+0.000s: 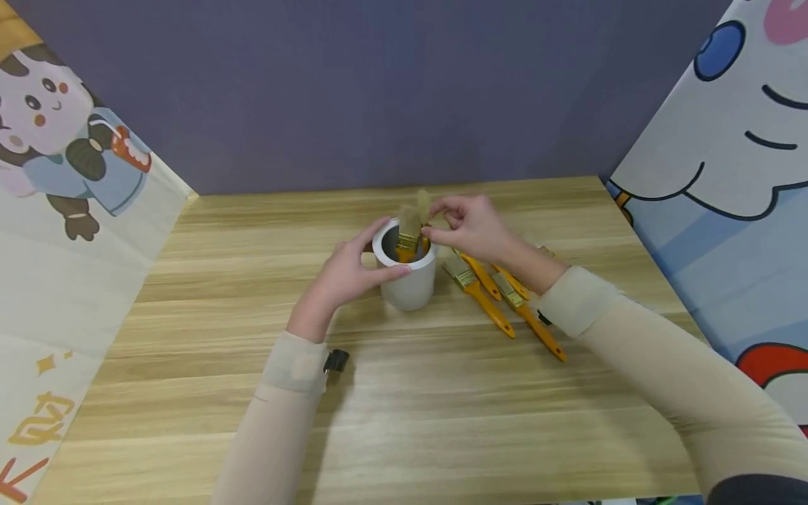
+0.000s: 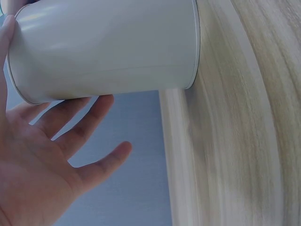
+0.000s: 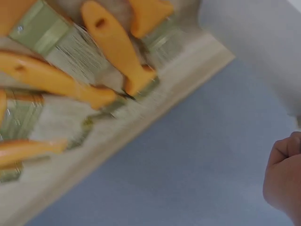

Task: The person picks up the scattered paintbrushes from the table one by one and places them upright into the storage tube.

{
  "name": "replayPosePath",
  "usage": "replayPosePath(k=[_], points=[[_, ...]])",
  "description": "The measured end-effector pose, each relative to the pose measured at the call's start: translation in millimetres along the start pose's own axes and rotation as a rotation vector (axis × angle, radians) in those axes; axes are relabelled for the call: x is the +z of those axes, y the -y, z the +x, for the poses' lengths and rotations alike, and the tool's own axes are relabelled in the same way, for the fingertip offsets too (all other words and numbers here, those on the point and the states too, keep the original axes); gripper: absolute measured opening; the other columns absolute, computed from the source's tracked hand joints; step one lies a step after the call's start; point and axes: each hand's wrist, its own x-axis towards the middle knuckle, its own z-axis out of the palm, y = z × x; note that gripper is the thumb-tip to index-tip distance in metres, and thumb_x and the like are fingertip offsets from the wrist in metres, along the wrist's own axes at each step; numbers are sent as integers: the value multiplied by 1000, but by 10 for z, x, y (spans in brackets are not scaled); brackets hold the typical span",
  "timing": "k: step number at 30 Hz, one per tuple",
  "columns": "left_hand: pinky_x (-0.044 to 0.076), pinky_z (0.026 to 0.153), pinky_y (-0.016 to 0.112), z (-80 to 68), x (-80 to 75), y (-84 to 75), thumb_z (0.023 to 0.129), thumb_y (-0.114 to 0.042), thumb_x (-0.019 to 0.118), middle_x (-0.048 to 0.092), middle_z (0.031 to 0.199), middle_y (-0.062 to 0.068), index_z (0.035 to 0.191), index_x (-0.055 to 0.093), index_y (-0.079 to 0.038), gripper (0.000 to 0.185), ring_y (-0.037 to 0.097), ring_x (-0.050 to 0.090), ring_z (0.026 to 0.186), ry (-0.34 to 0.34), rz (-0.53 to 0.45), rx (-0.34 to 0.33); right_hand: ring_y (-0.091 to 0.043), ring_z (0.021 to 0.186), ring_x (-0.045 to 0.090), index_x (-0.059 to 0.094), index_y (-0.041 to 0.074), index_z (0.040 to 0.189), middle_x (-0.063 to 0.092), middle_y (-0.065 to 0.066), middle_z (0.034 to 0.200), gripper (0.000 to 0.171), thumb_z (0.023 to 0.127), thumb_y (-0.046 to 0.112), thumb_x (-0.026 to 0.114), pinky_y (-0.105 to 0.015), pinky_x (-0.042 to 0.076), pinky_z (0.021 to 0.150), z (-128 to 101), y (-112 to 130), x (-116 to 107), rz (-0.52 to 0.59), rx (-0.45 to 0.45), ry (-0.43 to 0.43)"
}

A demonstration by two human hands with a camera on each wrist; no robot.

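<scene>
Inside one white pot (image 1: 409,293), two brushes (image 1: 407,228)

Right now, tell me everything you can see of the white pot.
The white pot is a smooth cylinder with a thick round rim and darker interior; it might be metal or ceramic. It stands upright on the wooden table. Two paintbrushes show in its mouth, bristles up. The left hand holds it, thumb on the near side.

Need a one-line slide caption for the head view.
Left hand holds a white pot while the right hand pinches a brush partly inside it; more orange-handled brushes lie alongside.
</scene>
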Motion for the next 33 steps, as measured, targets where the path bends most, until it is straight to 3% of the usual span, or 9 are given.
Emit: replayPosePath(k=[6, 15, 22, 33], points=[[40, 123, 59, -13, 2, 9, 83, -67, 83, 59, 156, 8, 169, 29, -37, 106, 24, 55, 146, 9, 9, -21, -11, 52, 28, 76, 8, 113, 32, 6, 57, 27, 97, 30, 79, -25, 29, 53, 59, -113, 130, -77, 47, 40], [39, 123, 60, 4, 7, 16, 82, -70, 82, 57, 159, 7, 169, 27, -38, 107, 23, 54, 147, 17, -1, -19, -14, 54, 33, 74, 11, 103, 38, 3, 60, 34, 93, 43, 84, -27, 28, 53, 95, -46, 174, -279, 16, -11], [40, 122, 61, 12, 0, 18, 82, -72, 81, 58, 158, 7, 169, 26, -40, 107, 23, 53, 147, 22, -2, -22, -12, 52, 34, 74, 9, 119, 42, 3, 59, 44, 93, 43, 83, -25, 28, 51, 125, -30, 150, -263, 49, -7], [39, 123, 61, 12, 12, -11, 83, -69, 82, 57, 158, 9, 169, 27, -38, 107, 25, 53, 148, 13, -6, -26, -13, 52, 35, 73, 14, 110, 42, 3, 60, 33, 94, 41, 82, -27, 32, 53, 106, -24, 111, -231, 63, 6]])
